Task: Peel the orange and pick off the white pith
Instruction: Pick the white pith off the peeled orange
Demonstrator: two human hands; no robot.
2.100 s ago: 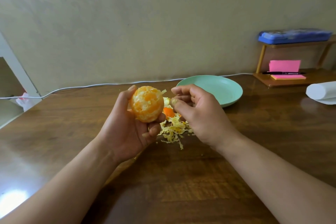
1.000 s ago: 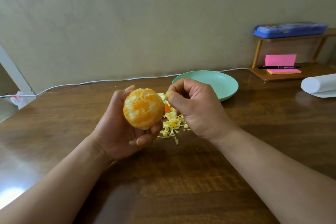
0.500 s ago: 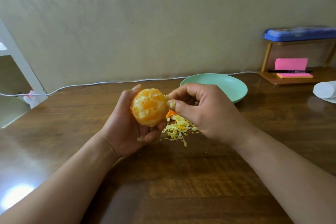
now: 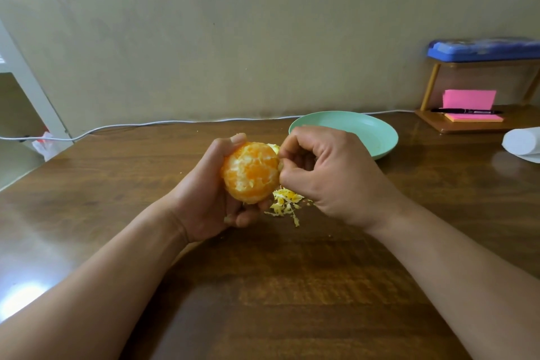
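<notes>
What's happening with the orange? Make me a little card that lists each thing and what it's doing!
orange: peeled, with white pith patches on it, held above the table
left hand: grips the orange from the left and underneath
right hand: pinches at the orange's right side
scraps: pale yellow pile on the table, below the hands
green plate: on the table behind the right hand

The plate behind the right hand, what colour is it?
The plate is plain mint green, seen best in the head view.
</notes>
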